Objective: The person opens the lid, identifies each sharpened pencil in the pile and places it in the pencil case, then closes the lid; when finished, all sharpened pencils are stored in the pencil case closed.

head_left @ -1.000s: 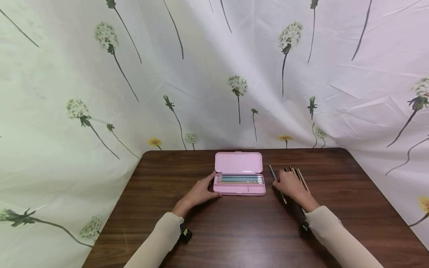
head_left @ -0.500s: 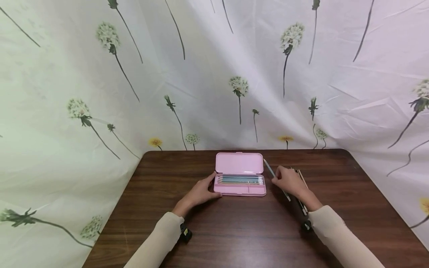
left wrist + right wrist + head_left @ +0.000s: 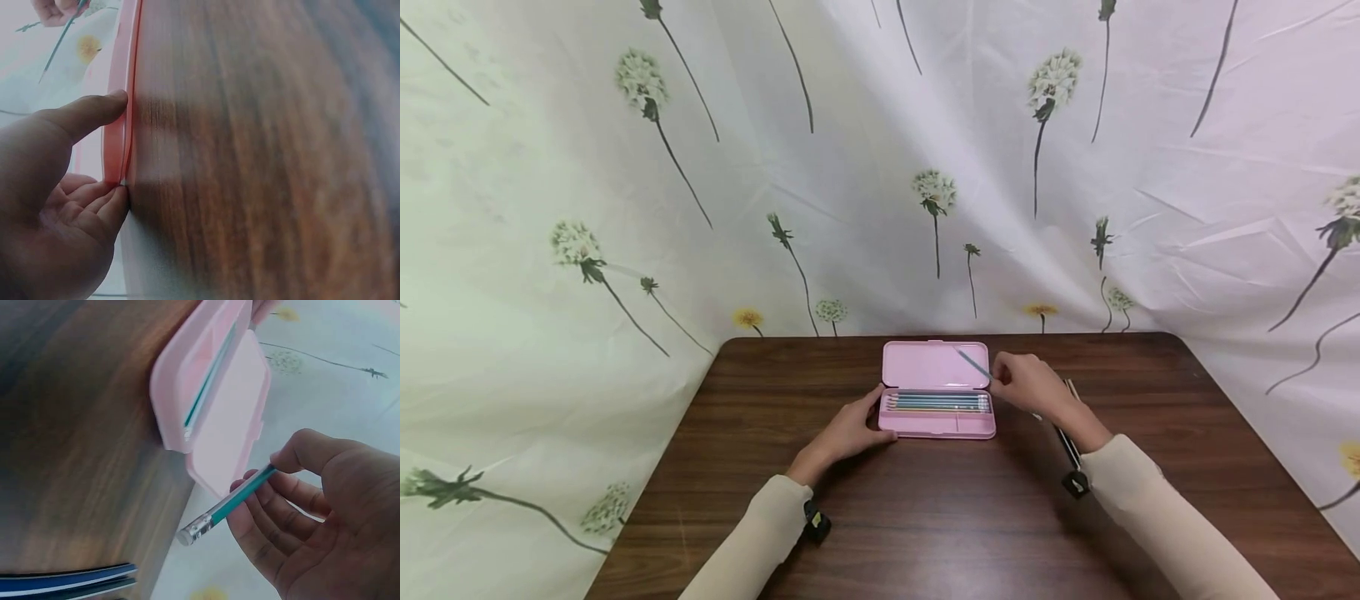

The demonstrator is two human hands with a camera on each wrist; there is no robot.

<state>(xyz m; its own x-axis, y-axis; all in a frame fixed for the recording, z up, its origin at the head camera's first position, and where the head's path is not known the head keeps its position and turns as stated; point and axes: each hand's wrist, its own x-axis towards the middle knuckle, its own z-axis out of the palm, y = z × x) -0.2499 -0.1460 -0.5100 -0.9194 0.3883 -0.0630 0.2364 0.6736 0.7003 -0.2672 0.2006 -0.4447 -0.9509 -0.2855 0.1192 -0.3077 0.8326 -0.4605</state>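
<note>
A pink pencil case (image 3: pixel 917 423) lies with its lid (image 3: pixel 925 367) flipped back, near the far edge of the table. Several teal pencils and a yellowish one (image 3: pixel 936 410) lie side by side in its rear compartment. My left hand (image 3: pixel 848 427) holds the case's left end, thumb on the front wall and fingers around the corner. Raised at the case's right side, my right hand (image 3: pixel 1033 387) pinches a teal pencil (image 3: pixel 972 362) between thumb and fingers. That pencil's tip points over the lid; its eraser end (image 3: pixel 194 532) shows in the right wrist view.
More pencils (image 3: pixel 1066 446) lie on the dark wooden table (image 3: pixel 895 517) under my right wrist, partly hidden. In the right wrist view, blue and dark pencils (image 3: pixel 75 578) show at the lower left. A dandelion-print cloth (image 3: pixel 865 208) hangs behind the table.
My right hand has lifted the teal pencil from the table beside the other pencils and moved it left, turning its tip toward the lid. The left hand stays on the case.
</note>
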